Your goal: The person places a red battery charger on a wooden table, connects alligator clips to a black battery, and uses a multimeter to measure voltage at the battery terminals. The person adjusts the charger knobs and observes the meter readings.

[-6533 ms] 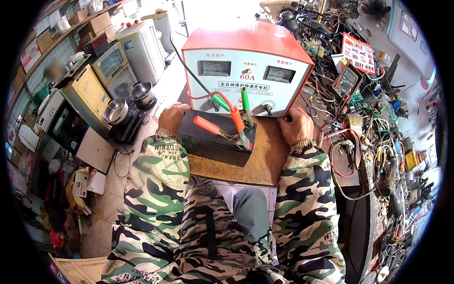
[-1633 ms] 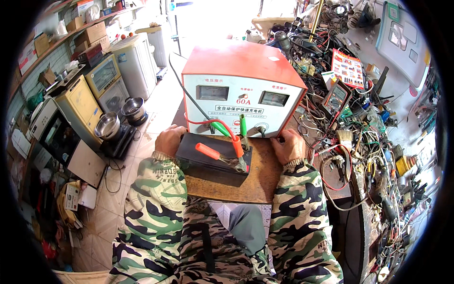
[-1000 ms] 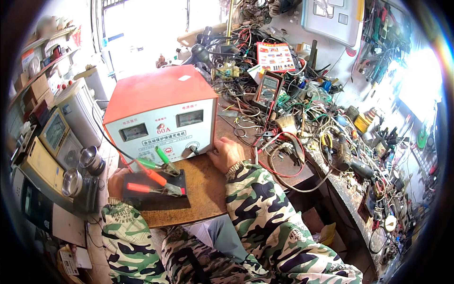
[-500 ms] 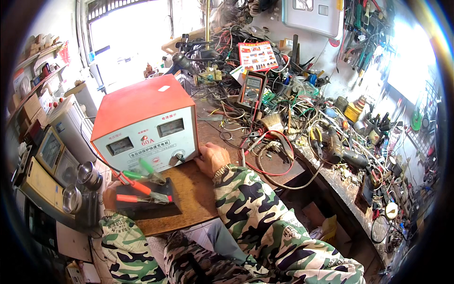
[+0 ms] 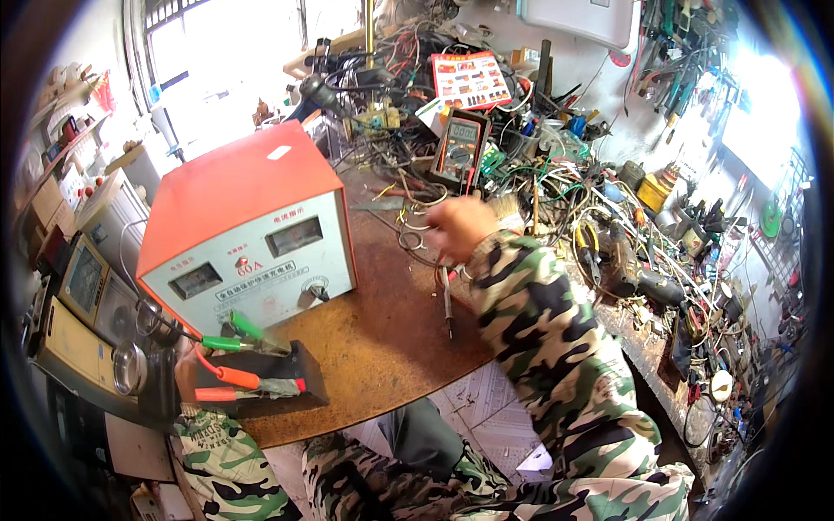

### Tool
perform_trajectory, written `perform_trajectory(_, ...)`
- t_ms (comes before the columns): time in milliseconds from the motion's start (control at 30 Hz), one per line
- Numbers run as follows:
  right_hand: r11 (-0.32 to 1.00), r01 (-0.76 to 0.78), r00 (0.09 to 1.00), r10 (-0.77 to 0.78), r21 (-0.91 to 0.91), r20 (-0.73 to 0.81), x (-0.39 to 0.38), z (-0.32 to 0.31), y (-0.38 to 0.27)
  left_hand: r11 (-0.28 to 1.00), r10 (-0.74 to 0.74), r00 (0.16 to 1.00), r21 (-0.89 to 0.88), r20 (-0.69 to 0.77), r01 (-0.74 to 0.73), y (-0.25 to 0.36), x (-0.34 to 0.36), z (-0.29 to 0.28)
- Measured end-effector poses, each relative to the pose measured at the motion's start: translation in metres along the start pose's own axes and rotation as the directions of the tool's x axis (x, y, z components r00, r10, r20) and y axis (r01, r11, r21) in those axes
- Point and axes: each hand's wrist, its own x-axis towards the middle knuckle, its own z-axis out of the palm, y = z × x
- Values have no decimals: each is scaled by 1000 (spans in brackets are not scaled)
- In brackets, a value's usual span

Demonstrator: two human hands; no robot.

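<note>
A charger (image 5: pixel 248 234) with a red-orange top and a pale front stands on the wooden table (image 5: pixel 382 339). Two pairs of clip jaws, a green-handled clamp (image 5: pixel 248 330) and a red-handled clamp (image 5: pixel 248 382), rest on a dark box (image 5: pixel 304 373) in front of it. My right hand (image 5: pixel 465 227), blurred, hovers right of the charger over tangled cables, fingers curled. Just below it lies a slim test probe (image 5: pixel 447 304). Only a smear of my left hand (image 5: pixel 185 369) shows beside the clamps, above its camouflage sleeve; its fingers are hidden.
Behind my right hand stands a multimeter (image 5: pixel 460 148) with its display lit. Wires and tools heap up on the right-hand bench, among them pliers (image 5: pixel 588 247) and a brush (image 5: pixel 506 211). Steel bowls (image 5: pixel 130 369) sit left of the charger, near my left arm.
My right hand has left the charger's lower right corner and moved up and right to the cables. The charger and clamps appear farther left and lower in view.
</note>
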Motion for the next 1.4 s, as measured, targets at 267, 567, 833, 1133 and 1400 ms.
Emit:
perform_trajectory(267, 968, -248, 968, 249, -22, 21, -59, -50, 71, 968, 135, 990, 218, -41, -123, 95, 3, -3)
perform_trajectory(567, 990, 40, 999, -39, -133, 9, -91, -17, 28, 973, 95, 989, 199, 112, -116, -31, 2, -9)
perform_trajectory(833, 972, -134, 990, 141, -193, 24, -60, 17, 36, 991, -31, 1000, 132, 0, 31, -45, 3, -4)
perform_trajectory(1133, 966, -215, 952, 240, -141, 191, -84, -5, -31, 947, -51, 987, 306, -149, 95, 66, 10, 13)
perform_trajectory(1400, 885, -365, 927, 375, 289, 23, -73, 19, -9, 930, -177, 962, 285, -208, 232, 107, 13, 15)
